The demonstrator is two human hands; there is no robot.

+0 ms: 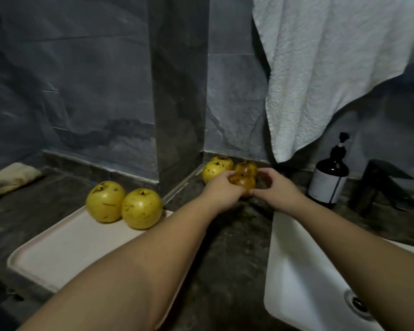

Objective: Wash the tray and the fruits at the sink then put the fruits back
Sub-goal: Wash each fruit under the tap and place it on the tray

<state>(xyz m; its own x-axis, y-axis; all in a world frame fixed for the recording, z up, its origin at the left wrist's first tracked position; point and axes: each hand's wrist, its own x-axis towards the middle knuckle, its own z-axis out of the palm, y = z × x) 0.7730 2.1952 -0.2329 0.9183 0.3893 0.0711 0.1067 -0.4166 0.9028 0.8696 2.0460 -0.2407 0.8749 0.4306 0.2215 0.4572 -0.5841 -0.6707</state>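
Observation:
A pale pink tray [65, 249] lies on the dark stone counter at the left. Two yellow apples [105, 201] [141, 209] stand side by side at its far end. In the corner by the wall sit another yellow speckled fruit [214, 168] and two darker orange-brown fruits, one behind [245, 168] and one in front [244, 183]. My left hand [221, 189] and my right hand [276, 187] both curl around the front orange-brown fruit from either side. The white sink [296, 271] is at the lower right.
A white towel [332, 75] hangs from above at the right. A dark pump bottle [328, 177] and a dark faucet [382, 185] stand behind the sink. A folded cloth [7, 180] lies at the far left. A stone pillar juts out between tray and corner.

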